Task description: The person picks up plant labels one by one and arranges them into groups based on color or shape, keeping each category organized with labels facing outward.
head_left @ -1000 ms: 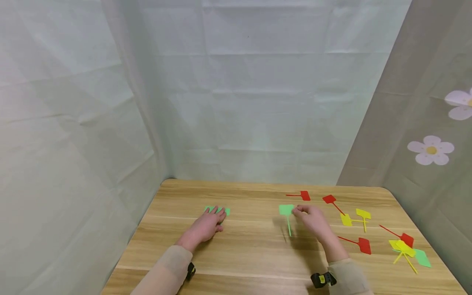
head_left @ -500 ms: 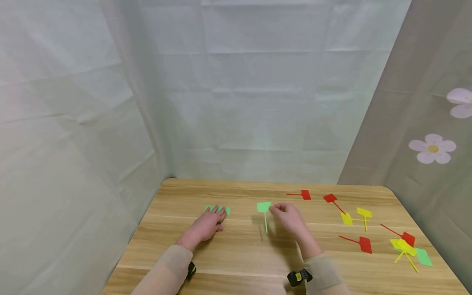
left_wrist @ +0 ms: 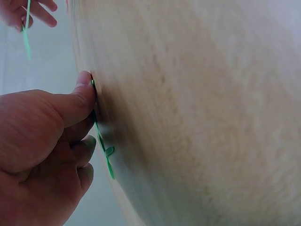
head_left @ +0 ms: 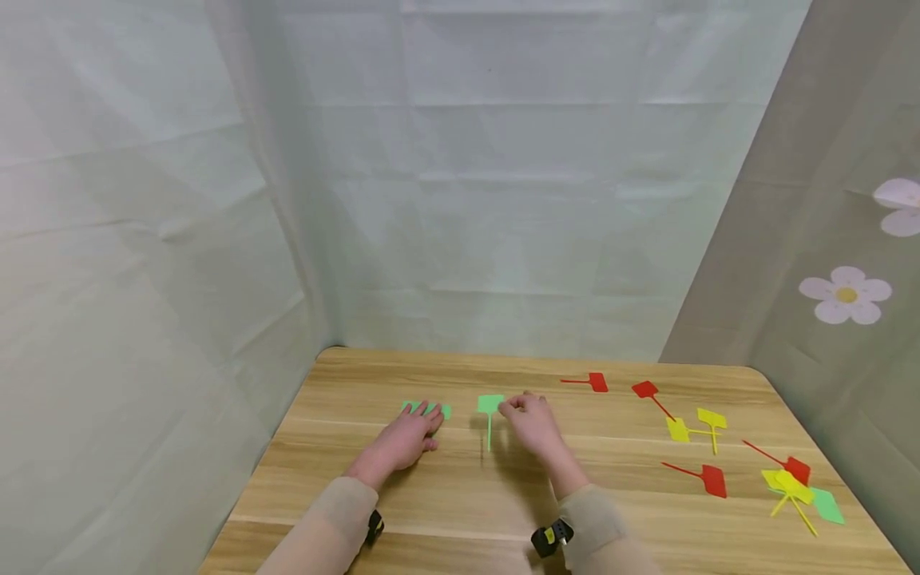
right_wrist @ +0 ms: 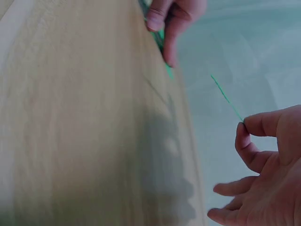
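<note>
In the head view my right hand (head_left: 535, 427) pinches a green T-shaped plant label (head_left: 490, 403) between thumb and index finger at one side of its flat head. The label's stem points down, and its shadow falls on the wood below it. The right wrist view shows this label edge-on as a thin green line (right_wrist: 227, 98). My left hand (head_left: 398, 441) rests with spread fingers on green plant labels (head_left: 446, 412) lying on the table at the left. The fingers cover much of them; thin green edges (left_wrist: 104, 155) show beneath the hand in the left wrist view.
On the wooden table (head_left: 460, 511), several red labels (head_left: 714, 481) and yellow labels (head_left: 712, 418) lie scattered to the right. A green label (head_left: 828, 505) lies partly under yellow ones near the right edge. Pale cloth (head_left: 489, 208) hangs behind and at both sides.
My right hand has moved left across the table with the green plant label, coming nearer my left hand. The left hand stays where it was.
</note>
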The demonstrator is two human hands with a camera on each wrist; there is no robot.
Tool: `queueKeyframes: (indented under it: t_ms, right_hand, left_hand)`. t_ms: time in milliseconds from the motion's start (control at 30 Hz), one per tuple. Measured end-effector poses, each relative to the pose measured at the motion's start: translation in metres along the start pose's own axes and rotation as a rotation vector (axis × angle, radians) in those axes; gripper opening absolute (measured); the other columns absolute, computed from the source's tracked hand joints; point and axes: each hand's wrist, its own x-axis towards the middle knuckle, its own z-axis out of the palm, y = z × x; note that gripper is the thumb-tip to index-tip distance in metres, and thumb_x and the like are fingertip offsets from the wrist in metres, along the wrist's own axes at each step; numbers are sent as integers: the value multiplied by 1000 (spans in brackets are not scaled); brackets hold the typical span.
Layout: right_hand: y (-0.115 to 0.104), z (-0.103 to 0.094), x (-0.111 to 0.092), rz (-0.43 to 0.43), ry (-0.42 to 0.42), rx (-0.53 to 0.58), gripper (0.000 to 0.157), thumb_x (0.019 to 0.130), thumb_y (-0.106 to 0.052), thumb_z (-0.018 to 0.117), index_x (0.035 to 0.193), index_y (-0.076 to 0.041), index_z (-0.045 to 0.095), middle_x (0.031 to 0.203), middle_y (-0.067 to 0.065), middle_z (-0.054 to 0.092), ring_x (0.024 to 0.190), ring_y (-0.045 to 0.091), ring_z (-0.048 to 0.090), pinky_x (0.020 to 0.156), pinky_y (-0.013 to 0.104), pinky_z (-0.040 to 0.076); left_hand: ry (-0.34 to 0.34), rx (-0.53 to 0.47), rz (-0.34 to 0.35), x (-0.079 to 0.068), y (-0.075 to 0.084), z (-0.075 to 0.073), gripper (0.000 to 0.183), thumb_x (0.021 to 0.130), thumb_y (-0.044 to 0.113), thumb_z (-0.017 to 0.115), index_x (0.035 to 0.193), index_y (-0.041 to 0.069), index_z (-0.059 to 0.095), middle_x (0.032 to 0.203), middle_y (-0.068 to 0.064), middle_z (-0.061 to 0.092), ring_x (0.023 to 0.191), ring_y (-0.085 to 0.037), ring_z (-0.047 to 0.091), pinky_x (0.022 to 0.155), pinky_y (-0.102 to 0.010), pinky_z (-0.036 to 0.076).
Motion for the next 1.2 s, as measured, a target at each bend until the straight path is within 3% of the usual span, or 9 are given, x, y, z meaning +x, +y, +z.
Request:
queueKeyframes:
  t_ms: [100, 233, 467, 667, 933, 1200]
  right_hand:
    - [-1, 12, 6, -19, 0, -34, 25, 103, -22, 62, 90, -4, 74, 144, 38, 57, 151, 68, 17, 122, 76, 18]
    - [-4, 26, 12, -40, 9, -112, 24, 100, -19, 61, 87, -4, 75, 131, 32, 69, 150, 67, 23, 124, 74, 17]
    - [-10, 43, 14, -36, 15, -226, 26, 100, -21, 58, 89, -6, 76, 144, 45, 52, 150, 67, 23, 126, 67, 21]
    - [-17, 51, 14, 2, 11, -307, 29, 103, -25, 57, 92, -6, 77, 155, 48, 36, 151, 69, 16, 124, 70, 25]
    - [-20, 60, 14, 41, 15, -384, 31, 104, -29, 57, 83, -11, 73, 161, 44, 31, 155, 65, 10, 126, 70, 17]
    - [-19, 62, 14, 41, 12, -415, 32, 103, -30, 60, 84, -9, 76, 162, 44, 30, 156, 62, 8, 127, 69, 15]
  left_hand:
    - [-3, 12, 1, 0, 0, 0, 60, 104, 18, 69, 158, -1, 50, 167, -18, 42, 158, -42, 30, 130, -58, 20]
    - [-5, 11, 0, 0, 1, -1, 60, 104, 18, 69, 157, -1, 51, 167, -18, 42, 158, -42, 30, 130, -58, 20]
    - [-2, -7, -2, -4, 4, -3, 58, 103, 17, 70, 156, -1, 53, 166, -18, 43, 157, -43, 31, 129, -59, 21]
    - [4, -30, -3, -6, 5, -3, 58, 103, 16, 70, 155, -2, 53, 166, -19, 43, 157, -44, 32, 129, -59, 20]
    - [-3, -33, -5, -7, 5, -4, 58, 103, 16, 70, 156, -2, 52, 166, -18, 43, 157, -43, 31, 129, -58, 21]
    - [-5, -36, -13, -6, 5, -4, 58, 103, 16, 70, 156, -2, 53, 167, -18, 43, 158, -42, 31, 129, -58, 21]
